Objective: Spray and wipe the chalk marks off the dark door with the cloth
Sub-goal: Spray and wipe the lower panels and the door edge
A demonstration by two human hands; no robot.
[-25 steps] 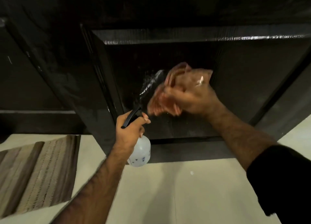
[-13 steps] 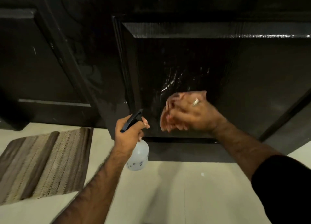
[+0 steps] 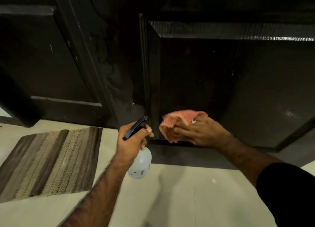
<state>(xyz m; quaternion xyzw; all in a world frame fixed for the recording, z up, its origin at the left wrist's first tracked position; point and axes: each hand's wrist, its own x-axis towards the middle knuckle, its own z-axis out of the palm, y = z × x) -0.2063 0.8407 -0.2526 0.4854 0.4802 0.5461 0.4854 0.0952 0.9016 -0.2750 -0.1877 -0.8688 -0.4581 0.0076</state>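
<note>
Two bare forearms, one dark sleeve

The left hand (image 3: 131, 141) and its forearm are uncovered and hairy, with no sleeve in view. The right hand (image 3: 202, 133) wears a pale ring (image 3: 193, 121); a black sleeve (image 3: 288, 191) covers that arm above the bare, hairy forearm.

A home: a dark panelled door (image 3: 221, 90), pale tiled floor (image 3: 170, 201) and striped woven doormat (image 3: 49, 162).

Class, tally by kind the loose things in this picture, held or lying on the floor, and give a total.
Spray bottle: 1, held in the left hand
Cloth: 1, held in the right hand
Striped mat: 1, on the floor
Total: 3
</note>
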